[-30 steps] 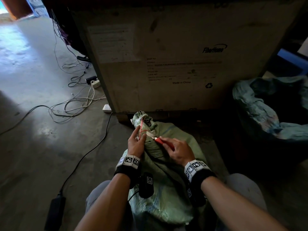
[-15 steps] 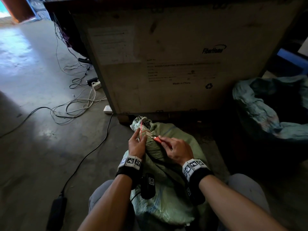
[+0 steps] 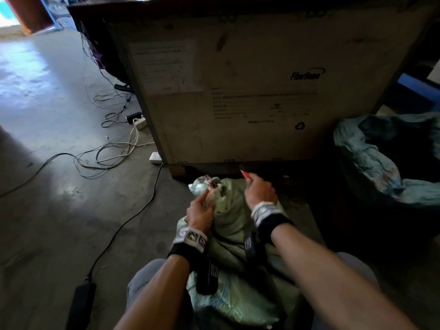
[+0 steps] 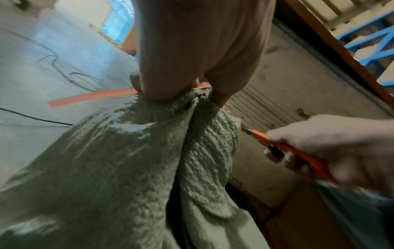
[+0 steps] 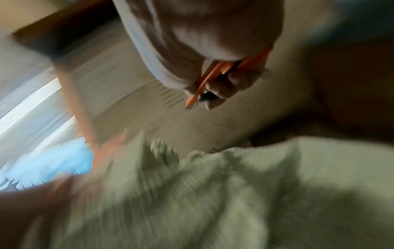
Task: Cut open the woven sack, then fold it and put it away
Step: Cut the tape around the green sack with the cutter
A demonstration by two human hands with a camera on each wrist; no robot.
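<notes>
A pale green woven sack (image 3: 233,225) lies between my knees, its bunched neck (image 3: 209,186) pointing at the crate. My left hand (image 3: 202,210) grips that gathered neck (image 4: 192,104), where an orange tie strip (image 4: 91,98) sticks out to the left. My right hand (image 3: 260,194) is off to the right of the neck, clear of the sack. It holds an orange utility knife (image 4: 287,150) with a short blade out (image 4: 245,130). The right wrist view is blurred; it shows the knife (image 5: 213,79) in my fingers above the sack (image 5: 213,193).
A big wooden crate (image 3: 238,91) stands just beyond the sack. Tangled cables (image 3: 107,153), a power strip (image 3: 156,157) and a black adapter (image 3: 81,303) lie on the concrete floor at left. A second, bluish open sack (image 3: 381,163) sits at right.
My right hand has swung the knife away from the sack's neck, to the right and farther off. My left hand stays on the neck.
</notes>
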